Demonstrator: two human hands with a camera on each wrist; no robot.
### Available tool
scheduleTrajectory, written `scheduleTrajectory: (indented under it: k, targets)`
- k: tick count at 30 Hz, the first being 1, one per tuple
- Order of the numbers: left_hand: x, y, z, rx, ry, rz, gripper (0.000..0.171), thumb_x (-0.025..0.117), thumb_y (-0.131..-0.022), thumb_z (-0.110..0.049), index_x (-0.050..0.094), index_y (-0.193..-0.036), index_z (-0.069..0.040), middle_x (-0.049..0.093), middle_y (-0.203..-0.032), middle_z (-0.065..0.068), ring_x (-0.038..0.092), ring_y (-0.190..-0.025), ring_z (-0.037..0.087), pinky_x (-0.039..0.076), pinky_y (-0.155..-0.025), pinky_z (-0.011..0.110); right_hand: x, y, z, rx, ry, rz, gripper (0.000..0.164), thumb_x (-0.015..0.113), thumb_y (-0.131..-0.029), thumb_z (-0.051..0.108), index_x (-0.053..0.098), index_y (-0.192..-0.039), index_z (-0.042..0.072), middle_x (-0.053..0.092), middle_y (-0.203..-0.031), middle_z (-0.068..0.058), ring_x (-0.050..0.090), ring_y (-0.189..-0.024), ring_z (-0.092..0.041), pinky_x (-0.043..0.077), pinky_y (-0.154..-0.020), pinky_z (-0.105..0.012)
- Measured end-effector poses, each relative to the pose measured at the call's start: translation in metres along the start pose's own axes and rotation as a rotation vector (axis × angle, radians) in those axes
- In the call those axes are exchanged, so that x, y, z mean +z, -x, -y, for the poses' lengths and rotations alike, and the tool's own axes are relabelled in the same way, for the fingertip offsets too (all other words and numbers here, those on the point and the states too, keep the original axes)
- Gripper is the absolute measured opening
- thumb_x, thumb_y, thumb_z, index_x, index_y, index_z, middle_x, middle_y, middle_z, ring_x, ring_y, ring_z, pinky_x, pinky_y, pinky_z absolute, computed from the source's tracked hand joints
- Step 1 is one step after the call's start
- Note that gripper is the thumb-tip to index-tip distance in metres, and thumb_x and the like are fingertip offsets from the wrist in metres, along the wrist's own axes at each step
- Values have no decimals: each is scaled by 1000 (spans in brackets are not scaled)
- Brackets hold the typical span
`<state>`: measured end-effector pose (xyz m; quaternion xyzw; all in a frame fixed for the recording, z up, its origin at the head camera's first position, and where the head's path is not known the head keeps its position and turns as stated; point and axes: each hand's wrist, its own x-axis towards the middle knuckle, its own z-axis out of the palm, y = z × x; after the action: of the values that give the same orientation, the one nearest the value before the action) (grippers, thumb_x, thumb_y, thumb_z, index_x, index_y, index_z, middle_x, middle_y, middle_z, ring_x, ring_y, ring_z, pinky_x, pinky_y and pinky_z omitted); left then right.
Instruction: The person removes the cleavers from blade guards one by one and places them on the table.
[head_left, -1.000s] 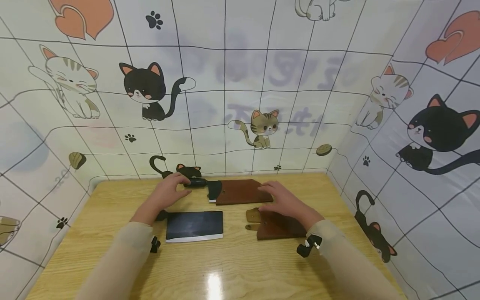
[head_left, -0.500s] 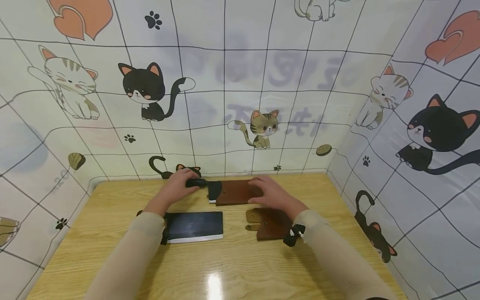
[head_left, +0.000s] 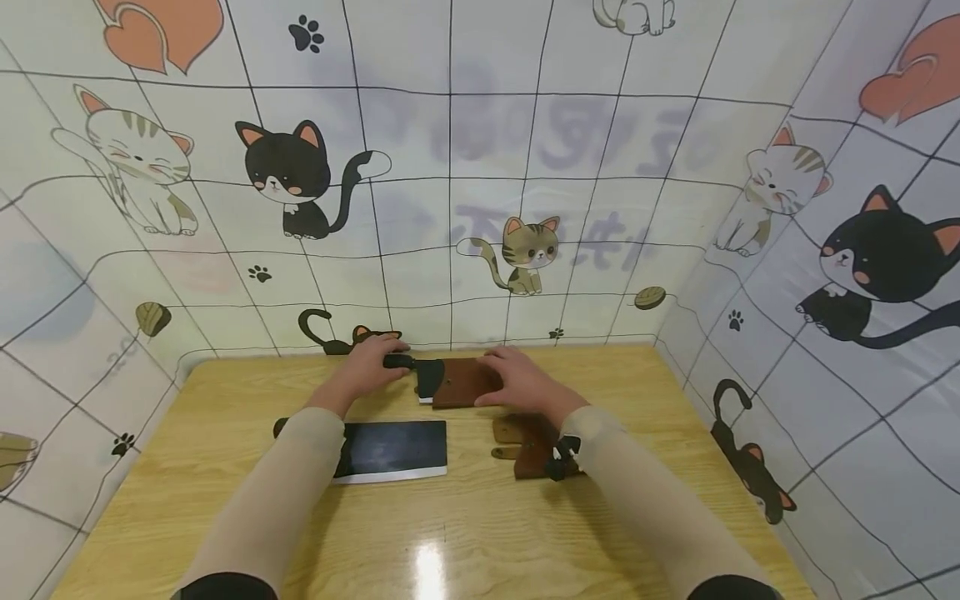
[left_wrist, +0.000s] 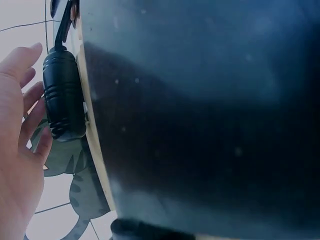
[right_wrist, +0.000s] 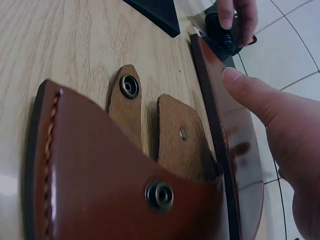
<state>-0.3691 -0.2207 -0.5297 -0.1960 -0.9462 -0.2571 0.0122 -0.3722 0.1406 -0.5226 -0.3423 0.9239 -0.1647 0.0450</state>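
Note:
A cleaver lies at the back of the table with its blade in a brown leather sheath (head_left: 459,383); its black handle (head_left: 398,361) points left. My left hand (head_left: 363,368) is at this handle, fingers loosely bent beside it and the thumb apart in the left wrist view. Over the sheath's right part spreads my right hand (head_left: 521,382), its thumb (right_wrist: 252,92) along the sheath in the right wrist view; its other fingers are out of that view. Nearer me lie a second cleaver with a bare dark blade (head_left: 397,446) and a loose brown sheath (head_left: 528,465) with two straps.
The wooden table (head_left: 450,533) ends against a cat-patterned tiled sheet (head_left: 420,275) at the back, with more of it on both sides. My left forearm passes over the second cleaver's handle end, my right forearm over the loose sheath.
My left hand has moved right and slightly back to the sheathed cleaver's handle. The right hand has shifted left along its sheath. Both cleavers and the loose sheath have stayed in place.

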Motion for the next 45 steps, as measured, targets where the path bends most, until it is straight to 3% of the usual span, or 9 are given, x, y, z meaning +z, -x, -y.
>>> scheduleTrajectory:
  k: [13,19,25,28,35,40,45]
  targets:
    - [8,-4,3,-39,51,18,51,80,-105,-29,67,-150,-8,58,-158,21,45,-152,50,28,-122,76,16,-22,2,17,26,28,109,86,-88,68,44,-170,10,40,-174,-17,33,-161,-42,28,-129,-60]
    - [11,-7,3,-43,96,59,53,78,-106,-25,63,-152,-3,56,-159,25,45,-152,51,34,-123,67,27,-31,-1,-11,27,44,113,85,-87,70,39,-173,12,36,-176,-18,30,-163,-43,24,-131,-61]
    - [15,-11,5,-40,85,69,53,75,-108,-23,61,-153,1,55,-158,28,45,-150,53,35,-123,66,33,-31,5,22,65,39,113,83,-88,72,35,-175,19,36,-176,-15,29,-164,-40,21,-131,-61]
    - [16,-11,4,-44,84,58,51,75,-108,-21,62,-151,1,57,-156,28,48,-148,53,37,-122,65,35,-31,7,32,68,27,113,83,-87,73,36,-174,19,37,-175,-14,30,-163,-39,22,-131,-62]
    - [21,-14,6,14,68,0,40,76,-105,-13,69,-141,3,66,-142,28,57,-137,54,42,-115,69,36,-31,8,19,48,-5,111,85,-85,73,42,-172,17,42,-172,-15,33,-160,-42,26,-129,-62]
    - [23,-14,10,27,107,-11,39,75,-106,-14,69,-141,1,65,-142,27,55,-138,55,41,-116,68,34,-29,7,4,54,-26,111,85,-84,74,44,-171,18,44,-170,-13,34,-160,-39,24,-131,-60]
    - [26,-13,17,69,121,-65,38,78,-105,-21,73,-138,-3,70,-134,23,59,-131,52,47,-110,66,31,-27,6,-16,50,-48,112,84,-83,76,45,-171,18,45,-170,-11,35,-160,-37,24,-131,-59]
